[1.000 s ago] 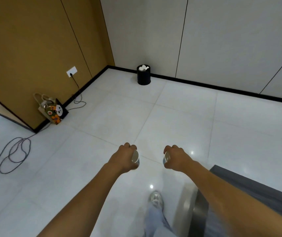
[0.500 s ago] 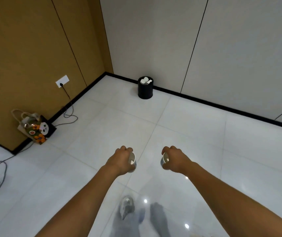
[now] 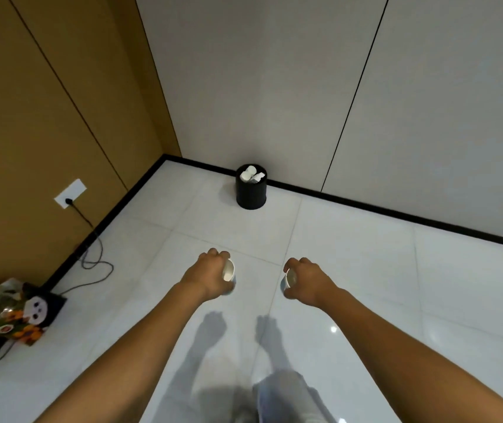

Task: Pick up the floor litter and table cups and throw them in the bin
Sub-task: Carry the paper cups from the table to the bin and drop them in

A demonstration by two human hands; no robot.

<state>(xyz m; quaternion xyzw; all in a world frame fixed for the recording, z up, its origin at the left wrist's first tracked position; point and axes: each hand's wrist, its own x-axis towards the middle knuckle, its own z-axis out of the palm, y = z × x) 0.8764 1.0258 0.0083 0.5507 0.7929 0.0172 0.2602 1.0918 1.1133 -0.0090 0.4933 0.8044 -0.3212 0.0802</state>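
Two bare forearms reach forward and down from the bottom of the view. The left hand (image 3: 210, 274) has its fingers curled round a white paper cup (image 3: 228, 271), whose open mouth tips toward the middle. The right hand (image 3: 305, 280) grips a second cup (image 3: 288, 280) the same way, its mouth also tipped inward, so the two cups face each other across a gap, well apart. Both are held above a white tiled floor (image 3: 366, 270), with shadows of the arms below. The bin (image 3: 251, 192), a small black upright cylinder, stands straight ahead of the hands, against the black skirting where the floor meets a pale wall. It lies almost on the line between the two hands, a little nearer the left one, and is not yet within reach. White crumpled litter (image 3: 251, 174) already fills its open top. To the left, a plug sits in a socket (image 3: 70, 193) on a tan wall, its cable (image 3: 97, 264) trails on the floor, and a patterned bag (image 3: 15, 315) leans at the wall's foot. Compared with half a second ago, the bin looks larger and sits lower in view, so the person has come closer; the grips on both cups are unchanged.
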